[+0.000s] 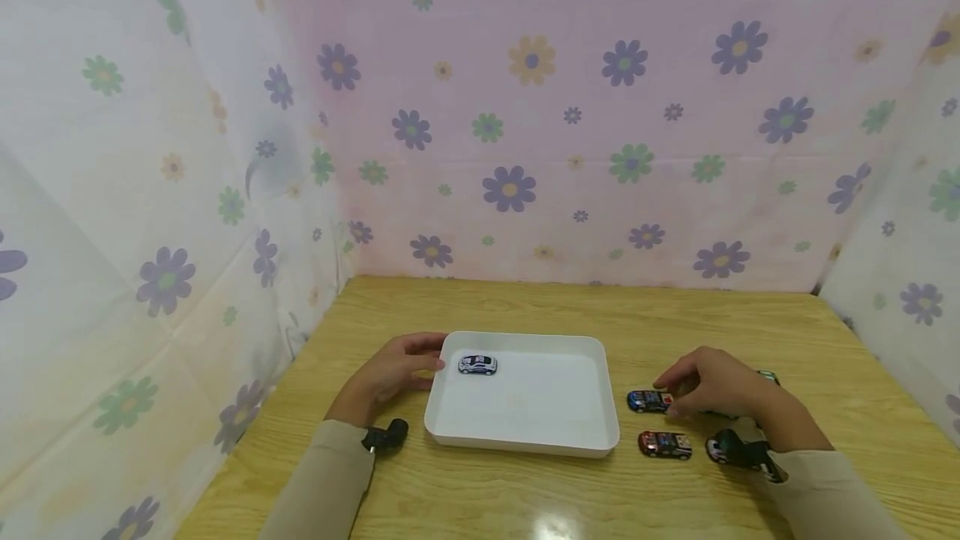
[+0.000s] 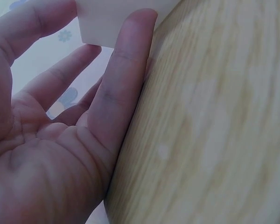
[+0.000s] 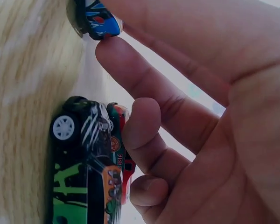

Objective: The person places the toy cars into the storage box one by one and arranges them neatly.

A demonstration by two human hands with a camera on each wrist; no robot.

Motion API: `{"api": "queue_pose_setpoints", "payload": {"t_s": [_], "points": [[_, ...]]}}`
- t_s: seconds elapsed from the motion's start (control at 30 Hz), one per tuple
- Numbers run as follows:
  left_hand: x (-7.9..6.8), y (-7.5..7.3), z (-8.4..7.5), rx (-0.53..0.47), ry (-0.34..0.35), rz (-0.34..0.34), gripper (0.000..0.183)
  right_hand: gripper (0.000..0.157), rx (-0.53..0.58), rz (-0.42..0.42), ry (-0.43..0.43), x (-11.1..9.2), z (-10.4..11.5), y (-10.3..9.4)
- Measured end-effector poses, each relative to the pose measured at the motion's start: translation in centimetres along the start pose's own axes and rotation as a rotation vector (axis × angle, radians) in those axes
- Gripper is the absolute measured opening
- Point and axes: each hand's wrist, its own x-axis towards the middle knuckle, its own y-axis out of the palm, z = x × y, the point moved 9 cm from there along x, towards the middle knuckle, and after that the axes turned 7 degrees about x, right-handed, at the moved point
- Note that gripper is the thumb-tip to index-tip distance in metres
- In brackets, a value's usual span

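A shallow white tray (image 1: 525,394) lies on the wooden table, with a white toy car (image 1: 477,365) in its upper left part. My left hand (image 1: 397,369) rests against the tray's left side, its fingers extended along the wall and rim. Over on the right, my right hand (image 1: 720,386) pinches a blue toy car (image 1: 647,401) at its right end. Part of that car is hidden behind the fingers in the right wrist view. A red toy car (image 1: 664,444) sits just below it. Near my curled lower fingers stands a black toy car with green markings (image 3: 79,172).
Another toy car (image 1: 717,447) lies partly hidden under the right wrist's camera. A green-ended car (image 1: 768,376) peeks out behind the right hand. A red and green car (image 3: 123,149) stands beyond the black one. Flowered curtains (image 1: 510,148) border the table's back and sides.
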Motion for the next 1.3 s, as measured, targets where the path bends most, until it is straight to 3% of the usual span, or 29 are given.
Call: {"api": "queue_pose_setpoints", "payload": {"t_s": [0.23, 0.9, 1.3], "points": [[-0.1, 0.0, 0.0, 0.002, -0.002, -0.005, 0.055, 0.030, -0.034, -0.016, -0.004, 0.1, 0.3, 0.1], [-0.2, 0.3, -0.3, -0.023, 0.019, 0.026, 0.054, 0.026, -0.028, -0.024, -0.038, 0.0, 1.4, 0.1], [-0.3, 0.3, -0.3, -0.022, 0.018, 0.028, 0.055, 0.021, -0.084, -0.069, -0.105, -0.4, 3.1, -0.7]]}}
